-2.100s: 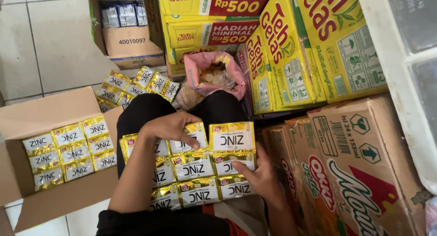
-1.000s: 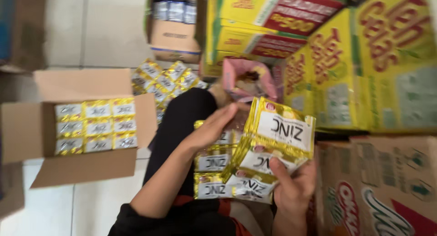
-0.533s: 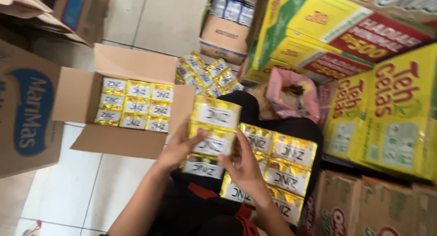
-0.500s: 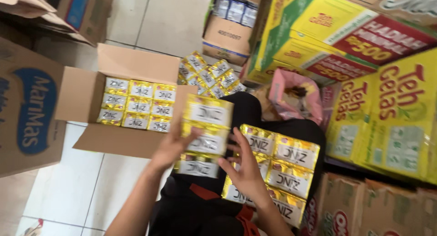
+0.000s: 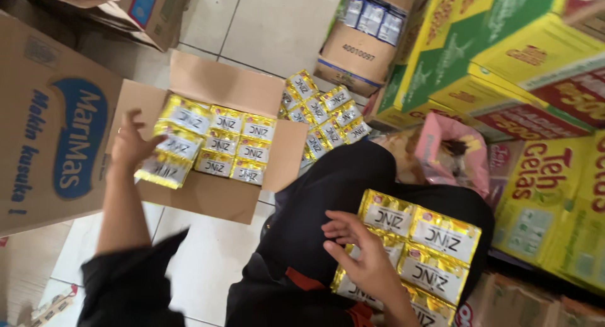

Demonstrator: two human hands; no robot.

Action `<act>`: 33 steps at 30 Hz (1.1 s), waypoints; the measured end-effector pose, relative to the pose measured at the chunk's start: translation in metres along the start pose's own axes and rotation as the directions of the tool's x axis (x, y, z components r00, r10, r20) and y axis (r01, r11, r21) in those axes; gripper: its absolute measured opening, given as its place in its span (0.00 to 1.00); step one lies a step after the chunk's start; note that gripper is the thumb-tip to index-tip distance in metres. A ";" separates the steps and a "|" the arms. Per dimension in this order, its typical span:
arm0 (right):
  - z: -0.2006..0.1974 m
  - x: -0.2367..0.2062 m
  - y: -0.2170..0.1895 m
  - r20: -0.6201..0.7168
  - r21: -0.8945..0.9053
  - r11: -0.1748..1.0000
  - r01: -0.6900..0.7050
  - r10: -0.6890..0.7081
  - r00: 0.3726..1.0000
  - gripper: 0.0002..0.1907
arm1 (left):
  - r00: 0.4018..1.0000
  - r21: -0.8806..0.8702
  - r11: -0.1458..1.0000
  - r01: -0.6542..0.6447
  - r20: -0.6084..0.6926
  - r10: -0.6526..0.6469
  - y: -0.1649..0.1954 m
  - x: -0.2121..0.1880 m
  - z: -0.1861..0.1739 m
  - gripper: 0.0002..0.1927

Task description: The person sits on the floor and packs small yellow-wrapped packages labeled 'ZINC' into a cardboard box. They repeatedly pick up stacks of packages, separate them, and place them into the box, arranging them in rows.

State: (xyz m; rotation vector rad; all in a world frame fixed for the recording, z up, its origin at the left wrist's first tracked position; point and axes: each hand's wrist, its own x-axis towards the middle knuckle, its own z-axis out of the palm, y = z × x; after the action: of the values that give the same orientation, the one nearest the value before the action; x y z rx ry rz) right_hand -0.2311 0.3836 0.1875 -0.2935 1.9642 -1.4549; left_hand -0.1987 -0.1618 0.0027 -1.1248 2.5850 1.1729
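Note:
My left hand reaches out to the open cardboard box on the floor and grips a strip of yellow sachets at the box's left edge. More yellow sachets lie in rows inside the box. My right hand rests with its fingers apart on a stack of yellow sachet strips lying across my lap, which is clothed in black.
A heap of loose yellow sachets lies on the tiled floor beyond the box. A pink plastic bag sits by my knee. A big brown carton stands left, yellow-green cartons are stacked right, and a small carton of blue packs stands behind.
My left hand has carried one strip of sachets from my lap leftwards to the open box. My right hand stayed on the stack on my lap. The view swung left.

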 end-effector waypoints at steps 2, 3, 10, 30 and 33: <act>0.002 0.006 0.000 -0.010 -0.030 0.999 -0.027 0.026 1.000 0.26 | 0.994 0.116 0.992 0.047 -0.103 -0.036 -0.030 0.017 0.024 0.45; 0.003 0.007 0.001 -0.009 -0.031 0.999 -0.031 0.030 0.999 0.26 | 0.994 0.212 0.973 0.091 -0.079 -0.076 -0.038 0.016 0.038 0.47; 0.001 0.005 0.002 -0.067 -0.018 0.994 -0.112 0.111 0.992 0.25 | 0.909 0.632 0.717 0.294 0.047 -0.415 -0.021 -0.002 0.111 0.29; -0.035 -0.052 0.017 -0.333 -0.136 0.988 0.067 -0.109 0.937 0.24 | 0.882 0.723 0.688 0.066 0.280 -0.379 0.039 -0.022 0.159 0.29; -0.046 -0.065 0.020 -0.393 -0.169 0.985 0.047 -0.111 0.913 0.22 | 0.955 0.452 0.882 -0.136 0.297 -0.005 0.102 -0.047 0.173 0.29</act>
State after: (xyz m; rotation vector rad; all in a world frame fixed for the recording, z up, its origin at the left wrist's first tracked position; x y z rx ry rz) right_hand -0.2068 0.4608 0.2012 -0.1502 2.4283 -1.5054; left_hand -0.2678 0.0282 -0.0392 -0.7028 2.4873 0.6011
